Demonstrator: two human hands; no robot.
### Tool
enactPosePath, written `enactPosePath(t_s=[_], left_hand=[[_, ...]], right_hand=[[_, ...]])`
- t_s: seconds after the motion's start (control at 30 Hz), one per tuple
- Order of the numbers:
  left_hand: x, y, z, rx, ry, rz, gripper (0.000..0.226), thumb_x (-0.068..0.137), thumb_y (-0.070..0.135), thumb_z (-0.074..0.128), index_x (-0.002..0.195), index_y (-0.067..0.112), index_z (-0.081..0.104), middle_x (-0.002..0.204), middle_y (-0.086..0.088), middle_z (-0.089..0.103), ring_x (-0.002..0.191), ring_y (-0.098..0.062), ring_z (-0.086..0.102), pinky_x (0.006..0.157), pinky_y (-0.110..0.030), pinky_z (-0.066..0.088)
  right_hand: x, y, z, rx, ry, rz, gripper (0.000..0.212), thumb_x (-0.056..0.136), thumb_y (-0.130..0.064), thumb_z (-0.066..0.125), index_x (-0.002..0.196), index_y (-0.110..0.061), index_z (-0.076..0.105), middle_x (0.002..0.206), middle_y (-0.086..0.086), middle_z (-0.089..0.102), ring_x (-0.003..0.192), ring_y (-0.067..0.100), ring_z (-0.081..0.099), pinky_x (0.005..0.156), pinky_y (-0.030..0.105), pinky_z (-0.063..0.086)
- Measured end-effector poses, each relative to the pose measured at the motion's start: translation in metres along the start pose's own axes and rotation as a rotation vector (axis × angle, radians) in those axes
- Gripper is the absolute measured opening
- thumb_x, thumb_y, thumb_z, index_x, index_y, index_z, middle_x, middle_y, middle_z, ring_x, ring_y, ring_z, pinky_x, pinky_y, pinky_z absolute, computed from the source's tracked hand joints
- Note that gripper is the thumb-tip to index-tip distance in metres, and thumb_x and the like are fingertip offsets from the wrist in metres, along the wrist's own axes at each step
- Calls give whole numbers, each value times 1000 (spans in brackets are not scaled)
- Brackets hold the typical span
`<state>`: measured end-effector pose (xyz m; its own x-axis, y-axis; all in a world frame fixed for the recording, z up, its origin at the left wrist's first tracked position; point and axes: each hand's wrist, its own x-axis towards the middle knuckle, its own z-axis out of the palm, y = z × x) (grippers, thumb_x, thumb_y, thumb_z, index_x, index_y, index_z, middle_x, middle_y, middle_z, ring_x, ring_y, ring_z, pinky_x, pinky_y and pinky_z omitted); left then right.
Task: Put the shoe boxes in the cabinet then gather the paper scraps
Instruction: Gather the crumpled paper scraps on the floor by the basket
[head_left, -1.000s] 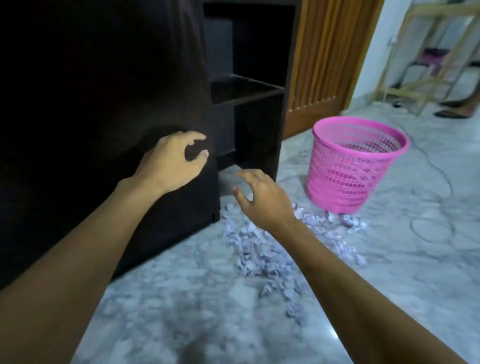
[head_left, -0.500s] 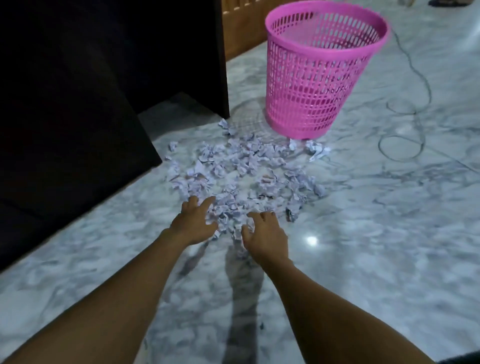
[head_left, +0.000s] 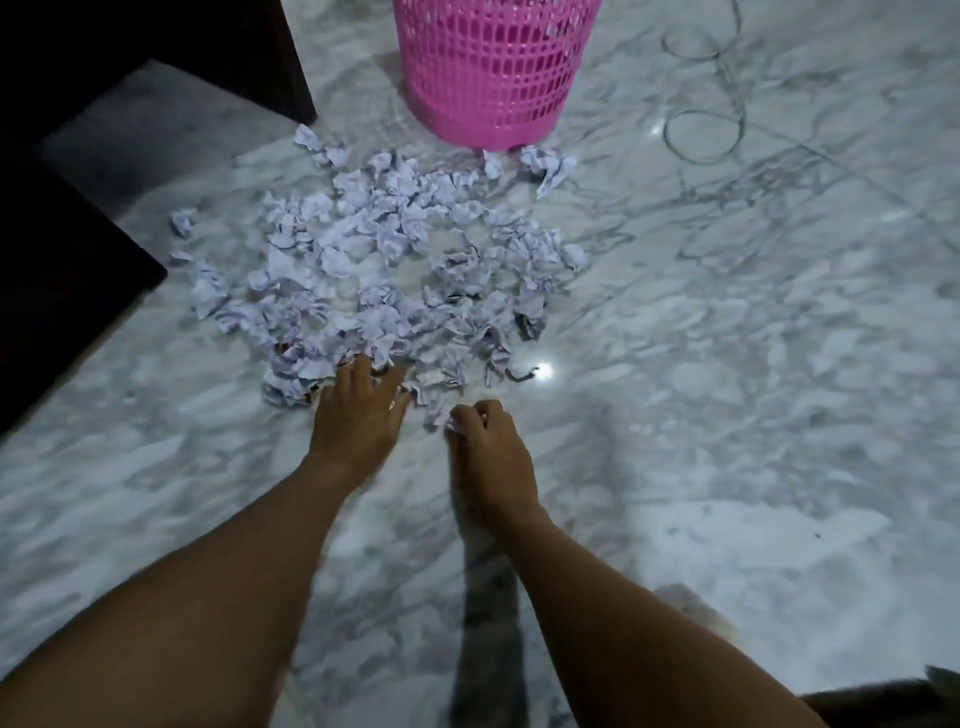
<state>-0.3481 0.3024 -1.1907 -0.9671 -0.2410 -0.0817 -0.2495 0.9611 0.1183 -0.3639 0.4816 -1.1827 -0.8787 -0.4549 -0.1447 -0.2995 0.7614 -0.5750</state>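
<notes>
1. Here, paper scraps (head_left: 384, 260) lie crumpled in a loose spread on the marble floor (head_left: 727, 415), on the near side of the pink basket (head_left: 493, 67); the farthest scraps touch the basket's base.
2. Left hand (head_left: 358, 415): palm down, fingers splayed and released, fingertips (head_left: 363, 366) resting on the scraps farthest from the basket.
3. Right hand (head_left: 491, 452): fingers curled, pinching one scrap (head_left: 441, 415) at the spread's edge.
4. Dark cabinet (head_left: 78, 208) stands left of the basket, beside the scraps.
</notes>
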Motion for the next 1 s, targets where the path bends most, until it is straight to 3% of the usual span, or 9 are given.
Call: enactPosePath(t_s=[0.17, 0.33, 0.47, 0.57, 0.67, 0.77, 0.83, 0.9, 1.0], left_hand=[[9, 0, 6, -19, 71, 51, 23, 95, 25, 56, 112, 10, 60, 108, -21, 55, 92, -41, 57, 68, -45, 51], [12, 7, -4, -232, 127, 46, 15, 93, 26, 61, 85, 14, 56, 80, -9, 60, 73, -33, 60, 53, -36, 45], [26, 14, -21, -346, 234, 34, 22, 88, 20, 67, 74, 12, 53, 69, -13, 58, 65, -37, 57, 51, -36, 42], [40, 15, -34, -369, 359, 90, 15, 84, 10, 69, 76, 8, 56, 68, -14, 55, 64, -36, 54, 53, -36, 42], [50, 14, -38, -396, 381, 74, 18, 84, 7, 68, 101, 6, 63, 83, -18, 62, 77, -40, 59, 63, -40, 48], [56, 11, -37, -471, 342, 9, 38, 87, 7, 62, 125, 5, 57, 102, -22, 64, 96, -42, 57, 74, -47, 50], [59, 6, -33, -482, 328, 7, 40, 88, 6, 59, 128, 4, 55, 112, -19, 64, 106, -38, 53, 83, -47, 49], [62, -1, -29, -483, 295, -8, 38, 88, 8, 57, 126, 5, 55, 117, -15, 61, 111, -33, 47, 89, -44, 45], [63, -7, -24, -446, 252, -77, 30, 86, 11, 54, 116, 8, 60, 116, -14, 50, 112, -31, 41, 87, -49, 46]], right_hand=[[3, -1, -6, 258, 0, 134, 23, 98, -23, 47, 120, -19, 54, 115, -4, 50, 102, 25, 59, 85, 37, 48], [30, 1, -18, 414, 335, 238, 9, 84, -1, 59, 91, -5, 64, 99, 13, 56, 80, 14, 51, 74, 18, 38], [67, 6, -39, 309, 548, 209, 11, 80, -15, 54, 78, -6, 60, 83, 8, 57, 71, 25, 55, 64, 29, 39], [90, 8, -51, 156, 445, 135, 22, 81, -26, 48, 84, -9, 62, 90, 7, 60, 77, 27, 56, 68, 35, 42], [105, 14, -42, -98, 379, -33, 31, 80, -32, 46, 90, -11, 66, 94, 8, 59, 91, 30, 55, 81, 42, 44], [110, 20, -26, -144, 141, -135, 53, 85, -55, 44, 118, -17, 61, 138, 14, 49, 134, 36, 39, 111, 56, 30], [106, 20, -18, -226, 17, -172, 84, 80, -81, 40, 141, -23, 46, 158, 14, 31, 148, 37, 21, 118, 59, 16], [101, 18, -11, -300, -23, -200, 102, 68, -92, 42, 146, -27, 39, 159, 12, 30, 148, 37, 20, 117, 60, 16], [92, 14, 4, -325, 32, -231, 83, 73, -82, 52, 134, -26, 55, 142, 11, 49, 136, 39, 37, 110, 58, 29]])
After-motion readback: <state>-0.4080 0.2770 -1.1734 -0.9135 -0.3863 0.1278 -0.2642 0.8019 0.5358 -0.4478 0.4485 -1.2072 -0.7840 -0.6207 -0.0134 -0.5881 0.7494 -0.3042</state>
